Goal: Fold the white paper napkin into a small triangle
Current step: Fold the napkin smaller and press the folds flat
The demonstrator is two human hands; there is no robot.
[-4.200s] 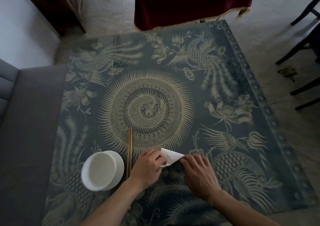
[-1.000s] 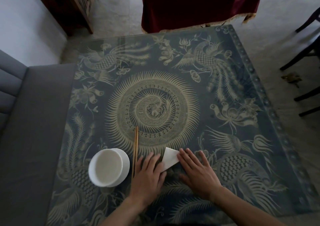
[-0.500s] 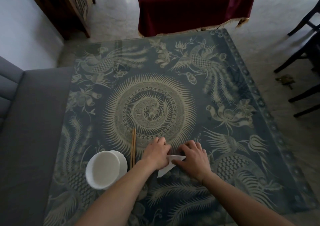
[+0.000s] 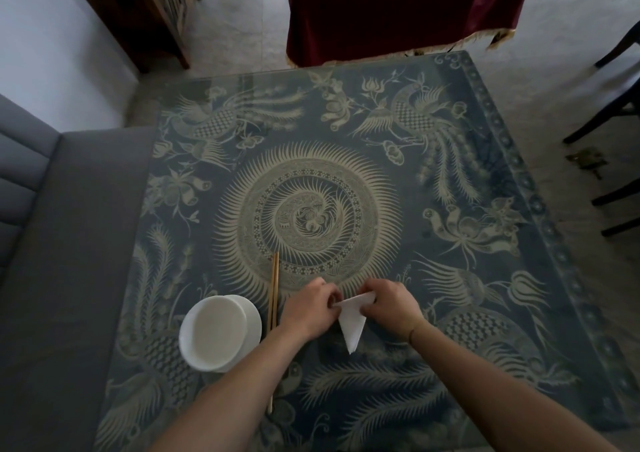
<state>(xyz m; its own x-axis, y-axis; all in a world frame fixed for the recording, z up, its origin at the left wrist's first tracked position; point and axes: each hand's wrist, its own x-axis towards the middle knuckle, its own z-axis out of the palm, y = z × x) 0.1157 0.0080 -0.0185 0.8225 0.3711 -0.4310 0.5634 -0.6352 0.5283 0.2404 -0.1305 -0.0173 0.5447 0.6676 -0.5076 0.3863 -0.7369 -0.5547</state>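
The white paper napkin (image 4: 352,320) was a narrow folded triangle, its point aimed toward the person, above the patterned table (image 4: 485,278). The left hand (image 4: 308,309) and right hand (image 4: 389,308) each pinched a corner of its far edge with closed fingers, just right of the chopsticks (image 4: 274,299).

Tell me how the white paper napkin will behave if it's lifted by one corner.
The folded white paper napkin is thin and probably floppy: its free tip would likely droop. It looks light, so the left hand or right hand alone should manage. Released, the folds may spring open.

no readable text, labels, brands or numbers show anywhere in view.
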